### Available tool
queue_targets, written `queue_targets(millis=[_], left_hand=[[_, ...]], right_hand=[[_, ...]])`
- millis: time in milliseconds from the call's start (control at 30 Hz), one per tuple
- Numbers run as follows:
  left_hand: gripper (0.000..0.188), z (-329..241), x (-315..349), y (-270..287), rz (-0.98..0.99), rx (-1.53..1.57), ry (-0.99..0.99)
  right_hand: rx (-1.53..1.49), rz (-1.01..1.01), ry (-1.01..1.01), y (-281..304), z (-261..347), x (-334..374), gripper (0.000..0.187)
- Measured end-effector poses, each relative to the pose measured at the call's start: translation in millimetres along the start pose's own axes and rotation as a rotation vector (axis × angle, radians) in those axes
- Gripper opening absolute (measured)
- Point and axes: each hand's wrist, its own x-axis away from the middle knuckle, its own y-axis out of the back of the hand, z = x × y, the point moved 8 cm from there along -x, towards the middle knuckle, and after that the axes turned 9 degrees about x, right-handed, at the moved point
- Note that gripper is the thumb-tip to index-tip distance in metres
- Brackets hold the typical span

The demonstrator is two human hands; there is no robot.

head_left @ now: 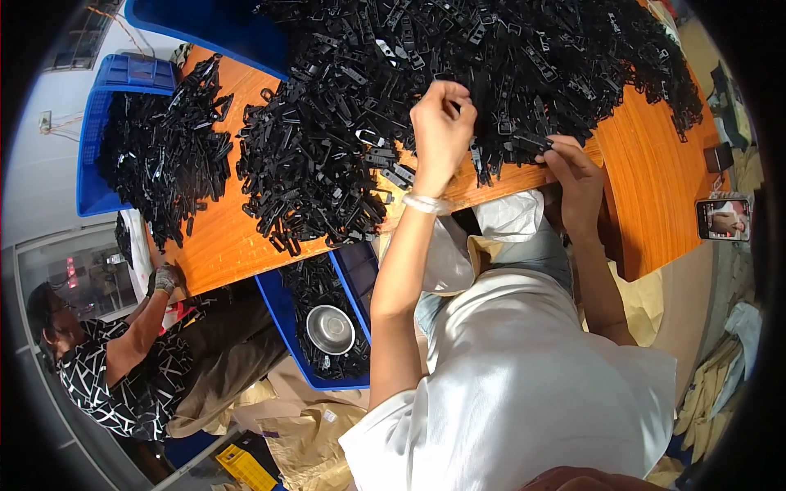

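Observation:
A broad heap of small black plastic clip-like pieces covers the far part of the wooden table. Over the heap's near edge, my left hand is closed, fingertips curled together; what they pinch, if anything, is too small to make out. A pale bracelet circles that wrist. To the right, my right hand pinches the end of a slim black plastic piece between thumb and fingers, just above the table's near edge. Several flat black pieces lie on the wood left of my left wrist.
A second black pile spreads at left on the table. Blue crates hold more pieces; a metal bowl sits in the crate below the table. A co-worker works at far left. A phone stands at right.

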Motion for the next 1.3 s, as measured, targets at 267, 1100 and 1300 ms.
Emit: queue_targets(millis=[267, 1100, 1300], left_hand=[[0.022, 13, 45, -24, 0.356, 0.89, 0.84], [0.041, 12, 83, -15, 0.259, 0.765, 0.793], [0.009, -6, 81, -15, 0.173, 0.592, 0.488]], right_hand=[[0.02, 0.164, 0.106, -7, 19, -11, 0.013], [0.181, 0.2, -0.059, -25, 12, -6, 0.007], [-0.05, 0.242, -0.023, -37, 16, 7, 0.003]])
